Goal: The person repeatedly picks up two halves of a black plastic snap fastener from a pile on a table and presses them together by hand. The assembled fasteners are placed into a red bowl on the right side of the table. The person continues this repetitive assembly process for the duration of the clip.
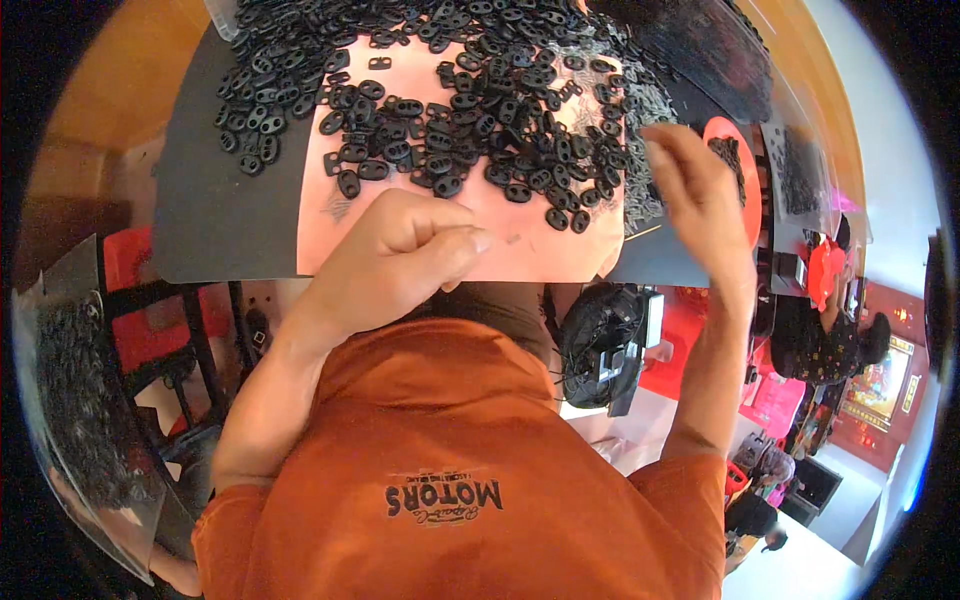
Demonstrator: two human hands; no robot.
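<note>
My left hand (405, 245) is closed, thumb pressed against the curled index finger, above the near part of a pink sheet (400, 215). What it holds, if anything, is hidden. Just beyond it lie many black oval cord locks (440, 150) with two holes, loose across the sheet. My right hand (695, 190) is at the right of the sheet, slightly blurred, its fingers stretched and apart. It is nearest to a heap of tiny grey pieces (640, 185), perhaps springs, too small to make out.
A bigger heap of black cord locks (270, 80) spreads over the dark board (210, 200) at far left. A red oval tray (752, 200) with dark small parts stands beyond my right hand. Below the table edge is a black fan-like device (603, 345). Other people are at far right.
</note>
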